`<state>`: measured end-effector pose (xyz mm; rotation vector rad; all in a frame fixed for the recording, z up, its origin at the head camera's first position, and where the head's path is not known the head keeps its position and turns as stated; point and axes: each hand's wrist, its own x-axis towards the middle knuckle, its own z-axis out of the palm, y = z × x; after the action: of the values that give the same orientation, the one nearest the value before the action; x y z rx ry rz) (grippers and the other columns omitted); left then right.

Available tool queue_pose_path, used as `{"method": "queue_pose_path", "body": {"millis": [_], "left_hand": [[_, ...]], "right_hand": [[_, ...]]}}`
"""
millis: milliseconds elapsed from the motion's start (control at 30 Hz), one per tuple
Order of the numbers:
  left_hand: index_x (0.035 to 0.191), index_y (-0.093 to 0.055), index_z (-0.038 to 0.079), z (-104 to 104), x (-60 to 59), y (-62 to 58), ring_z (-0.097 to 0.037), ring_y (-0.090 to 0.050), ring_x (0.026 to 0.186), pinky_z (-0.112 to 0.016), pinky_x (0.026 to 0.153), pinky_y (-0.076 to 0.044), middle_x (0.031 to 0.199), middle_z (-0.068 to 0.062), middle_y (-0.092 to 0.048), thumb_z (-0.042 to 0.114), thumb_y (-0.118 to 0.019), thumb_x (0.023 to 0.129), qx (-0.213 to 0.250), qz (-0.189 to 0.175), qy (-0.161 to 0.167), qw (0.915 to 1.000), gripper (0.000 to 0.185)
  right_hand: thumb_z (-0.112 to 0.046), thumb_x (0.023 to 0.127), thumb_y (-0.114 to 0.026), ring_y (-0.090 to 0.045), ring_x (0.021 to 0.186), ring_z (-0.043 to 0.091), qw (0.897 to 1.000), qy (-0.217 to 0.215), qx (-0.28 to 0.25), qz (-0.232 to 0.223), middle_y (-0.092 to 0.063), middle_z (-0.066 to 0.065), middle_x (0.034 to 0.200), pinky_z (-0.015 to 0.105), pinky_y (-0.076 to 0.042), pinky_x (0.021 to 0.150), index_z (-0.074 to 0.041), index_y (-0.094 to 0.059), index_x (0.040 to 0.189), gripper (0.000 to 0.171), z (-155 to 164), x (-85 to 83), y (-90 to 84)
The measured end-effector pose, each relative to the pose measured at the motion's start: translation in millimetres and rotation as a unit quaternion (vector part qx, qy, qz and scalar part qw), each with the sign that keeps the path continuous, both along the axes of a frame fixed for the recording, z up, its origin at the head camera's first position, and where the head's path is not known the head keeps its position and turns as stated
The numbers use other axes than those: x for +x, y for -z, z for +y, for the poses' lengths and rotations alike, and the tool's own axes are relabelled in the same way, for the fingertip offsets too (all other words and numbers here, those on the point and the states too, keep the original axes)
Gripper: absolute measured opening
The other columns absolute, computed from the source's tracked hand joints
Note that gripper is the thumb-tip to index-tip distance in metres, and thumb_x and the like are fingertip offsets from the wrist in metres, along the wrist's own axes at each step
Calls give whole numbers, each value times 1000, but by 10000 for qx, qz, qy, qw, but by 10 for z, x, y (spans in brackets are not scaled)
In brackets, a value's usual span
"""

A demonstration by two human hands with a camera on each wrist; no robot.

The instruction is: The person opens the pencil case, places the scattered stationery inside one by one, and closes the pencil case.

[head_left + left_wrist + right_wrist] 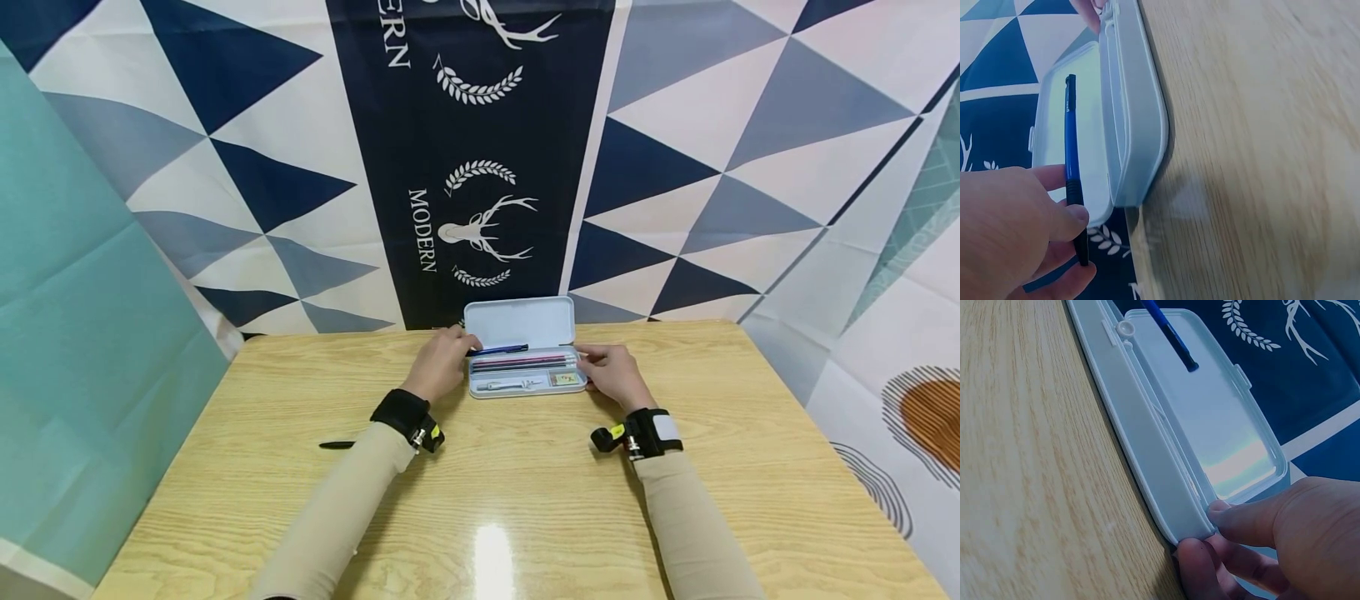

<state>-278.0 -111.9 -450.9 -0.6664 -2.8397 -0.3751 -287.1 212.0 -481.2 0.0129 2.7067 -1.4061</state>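
A pale blue pencil case [525, 393] lies with its lid [519, 323] raised at the back of the table. Inside it are several pencils [521, 363], a white compass [512, 385] and a small eraser with a printed sleeve [565, 378]. My left hand [442, 364] pinches a blue pen [1072, 147] by its black grip end, the pen held level over the case near the hinge. At the case's right end, my right hand [1285, 534] grips the corner, thumb on the rim and fingers against the outer wall.
A black pen [337, 445] lies on the wooden table [555, 500], partly hidden behind the left forearm. Right behind the table's back edge hangs a patterned cloth [480, 242], which the lid stands close to.
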Motion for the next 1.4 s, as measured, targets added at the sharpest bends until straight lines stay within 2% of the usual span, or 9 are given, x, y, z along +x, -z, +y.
{"method": "queue_pose_path", "body": {"millis": [400, 733, 967, 1100, 1133, 1333, 1367, 1400], "left_hand": [[129, -82, 12, 278, -67, -6, -27, -71, 110, -38, 101, -63, 120, -13, -76, -9, -78, 96, -228, 216, 168, 9994, 40], [130, -83, 13, 407, -94, -58, -26, -71, 108, -38, 96, -65, 120, -12, -77, -10, -75, 98, -163, 39, 93, 9998, 40], [126, -84, 11, 428, -167, 31, -27, -73, 107, -38, 96, -66, 117, -12, -79, -11, -76, 96, -127, -80, -7, 9999, 38], [122, -85, 9, 430, -176, 87, -28, -74, 103, -42, 92, -66, 111, -13, -79, -13, -75, 95, -14, -22, 60, 10000, 36], [120, -85, 11, 403, -248, 192, -26, -74, 101, -40, 89, -66, 109, -11, -79, -12, -73, 95, 28, 99, 119, 9999, 36], [121, -85, 11, 415, -258, 220, -29, -75, 103, -41, 90, -67, 110, -11, -79, -13, -73, 96, -9, 87, 118, 9999, 36], [122, -85, 8, 448, -192, 127, -31, -76, 105, -43, 92, -67, 112, -14, -79, -14, -74, 96, -65, -20, 56, 10000, 36], [123, -85, 9, 456, -198, 129, -31, -76, 106, -42, 93, -67, 113, -14, -79, -13, -75, 96, -116, -36, 25, 9999, 36]], "right_hand": [[-10, 114, -62, -69, 86, 17, 10000, 15, 68, -61, -72, 33, 137, 20, -60, 67, -4, -64, 158, 44, -7, -5, 3], [-10, 114, -63, -68, 84, 17, 10000, 30, 46, -77, -71, 32, 133, 21, -60, 66, -5, -64, 158, 44, -11, -7, -8], [-9, 114, -63, -67, 78, 15, 10000, 29, 73, -32, -72, 32, 130, 21, -59, 65, -3, -65, 157, 44, 9, 3, -6], [-8, 113, -63, -67, 75, 14, 10000, 44, 25, 6, -72, 32, 127, 21, -60, 63, -2, -66, 155, 43, 5, 10, 9], [-7, 113, -63, -67, 76, 14, 10000, 41, 16, 11, -72, 32, 127, 21, -60, 63, -1, -66, 155, 43, 5, 12, 12], [-7, 113, -63, -69, 84, 16, 10000, 39, -18, 14, -71, 31, 128, 20, -61, 66, -2, -65, 156, 44, -6, 2, 14], [-7, 113, -63, -69, 86, 17, 10000, 43, -15, 14, -71, 31, 129, 20, -61, 66, -3, -65, 157, 44, -8, -1, 14], [-6, 113, -63, -69, 88, 18, 10000, 41, -11, 17, -70, 31, 129, 20, -61, 66, -3, -65, 157, 44, -7, -3, 12]]}}
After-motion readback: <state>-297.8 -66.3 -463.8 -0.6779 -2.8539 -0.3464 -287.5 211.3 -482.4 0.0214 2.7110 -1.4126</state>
